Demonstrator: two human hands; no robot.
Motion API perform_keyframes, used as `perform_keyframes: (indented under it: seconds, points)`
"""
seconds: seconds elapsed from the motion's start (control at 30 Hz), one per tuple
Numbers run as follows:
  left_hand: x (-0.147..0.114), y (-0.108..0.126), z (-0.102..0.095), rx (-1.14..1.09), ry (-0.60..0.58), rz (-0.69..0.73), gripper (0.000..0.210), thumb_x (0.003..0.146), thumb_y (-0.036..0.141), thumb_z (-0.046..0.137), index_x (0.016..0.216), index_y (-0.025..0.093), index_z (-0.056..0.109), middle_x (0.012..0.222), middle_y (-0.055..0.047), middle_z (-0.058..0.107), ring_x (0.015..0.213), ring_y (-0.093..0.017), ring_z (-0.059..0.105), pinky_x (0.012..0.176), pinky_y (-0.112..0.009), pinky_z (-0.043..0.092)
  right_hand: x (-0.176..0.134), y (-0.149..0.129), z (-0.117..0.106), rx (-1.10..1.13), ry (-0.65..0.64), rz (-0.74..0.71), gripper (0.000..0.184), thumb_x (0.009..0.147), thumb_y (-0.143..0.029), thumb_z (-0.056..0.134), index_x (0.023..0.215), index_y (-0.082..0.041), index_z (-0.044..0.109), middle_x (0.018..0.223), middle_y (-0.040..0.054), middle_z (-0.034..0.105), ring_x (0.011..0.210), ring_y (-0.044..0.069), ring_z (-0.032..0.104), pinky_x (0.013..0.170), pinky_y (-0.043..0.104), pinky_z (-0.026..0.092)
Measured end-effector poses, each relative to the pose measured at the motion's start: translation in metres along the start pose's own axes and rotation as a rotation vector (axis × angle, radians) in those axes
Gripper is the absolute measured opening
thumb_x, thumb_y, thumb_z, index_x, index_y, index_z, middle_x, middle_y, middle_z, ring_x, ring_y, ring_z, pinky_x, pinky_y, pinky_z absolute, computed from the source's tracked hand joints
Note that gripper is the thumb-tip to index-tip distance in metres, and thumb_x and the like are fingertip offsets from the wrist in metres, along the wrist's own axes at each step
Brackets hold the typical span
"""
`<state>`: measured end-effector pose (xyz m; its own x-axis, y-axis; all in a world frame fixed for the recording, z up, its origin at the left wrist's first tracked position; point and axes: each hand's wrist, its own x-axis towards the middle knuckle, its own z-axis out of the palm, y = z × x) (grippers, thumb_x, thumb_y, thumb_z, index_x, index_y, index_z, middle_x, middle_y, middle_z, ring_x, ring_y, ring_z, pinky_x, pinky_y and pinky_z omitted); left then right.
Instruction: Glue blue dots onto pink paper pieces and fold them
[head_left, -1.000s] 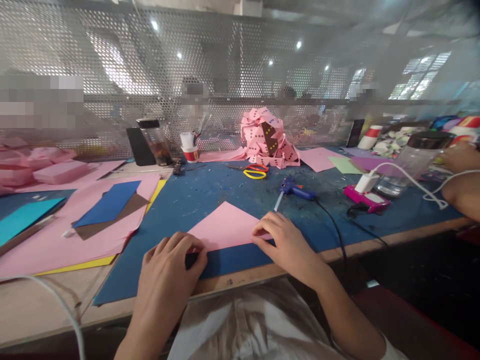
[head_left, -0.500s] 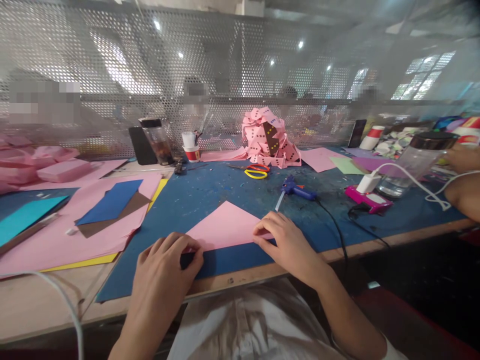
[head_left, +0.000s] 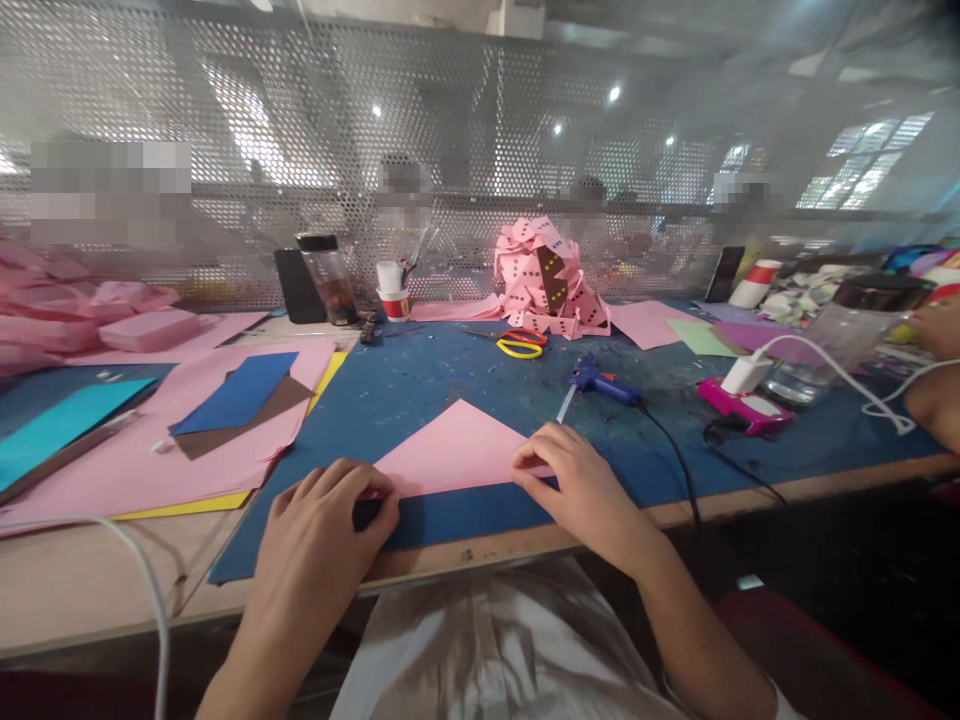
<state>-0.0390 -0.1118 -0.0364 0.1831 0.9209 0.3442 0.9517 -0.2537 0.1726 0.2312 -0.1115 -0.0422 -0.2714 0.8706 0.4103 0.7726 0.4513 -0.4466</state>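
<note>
A pink sheet of paper (head_left: 459, 450), showing as a triangle with its point away from me, lies flat on the blue mat (head_left: 465, 520). My left hand (head_left: 326, 515) has curled fingers, thumb and forefinger pinching at the sheet's left corner. At the right corner, my right hand (head_left: 566, 480) pinches the near edge between thumb and fingers. Beyond the paper lies a blue glue gun (head_left: 604, 382) with a glue stick and a black cord. Scissors (head_left: 523, 343) with red and yellow handles rest further back.
Pink sheets (head_left: 135, 460) with blue and brown pieces are stacked at left. A dotted pink paper model (head_left: 551, 280) stands against the perforated screen (head_left: 450, 100). A glass jar (head_left: 814, 340) and a pink power strip (head_left: 744, 406) stand at right, near another person's arm (head_left: 934, 400).
The view has shifted slightly left, so the things on the table appear a little further right. Both hands stay at the paper's corners, and the sheet looks the same.
</note>
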Motion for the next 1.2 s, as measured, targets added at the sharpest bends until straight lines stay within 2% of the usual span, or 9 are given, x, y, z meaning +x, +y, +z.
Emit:
perform_keyframes:
  seconds: [0.37, 0.57, 1.2]
  points:
    - [-0.006, -0.013, 0.004, -0.146, 0.022, 0.068, 0.012, 0.085, 0.036, 0.053, 0.089, 0.026, 0.059, 0.094, -0.001, 0.063, 0.091, -0.022, 0.057, 0.079, -0.034, 0.043, 0.001, 0.001, 0.001, 0.001, -0.009, -0.005, 0.005, 0.086, -0.019, 0.061, 0.089, -0.023, 0.059, 0.094, 0.0015, 0.06, 0.09, 0.018, 0.055, 0.082, 0.033, 0.042]
    - [-0.005, -0.011, 0.002, -0.177, 0.007, 0.052, 0.008, 0.086, 0.032, 0.053, 0.087, 0.026, 0.058, 0.095, -0.001, 0.062, 0.092, -0.021, 0.057, 0.08, -0.033, 0.042, 0.001, 0.003, 0.001, -0.002, -0.014, -0.009, 0.006, 0.086, -0.019, 0.061, 0.089, -0.024, 0.059, 0.095, 0.0013, 0.06, 0.092, 0.018, 0.055, 0.083, 0.033, 0.042]
    - [-0.004, -0.004, 0.007, -0.061, 0.024, 0.013, 0.008, 0.085, 0.032, 0.052, 0.084, 0.024, 0.055, 0.094, -0.002, 0.06, 0.091, -0.024, 0.055, 0.081, -0.037, 0.042, 0.0, 0.002, 0.001, -0.018, -0.012, -0.008, 0.006, 0.085, -0.019, 0.061, 0.089, -0.024, 0.06, 0.095, 0.0015, 0.06, 0.091, 0.018, 0.055, 0.083, 0.034, 0.043]
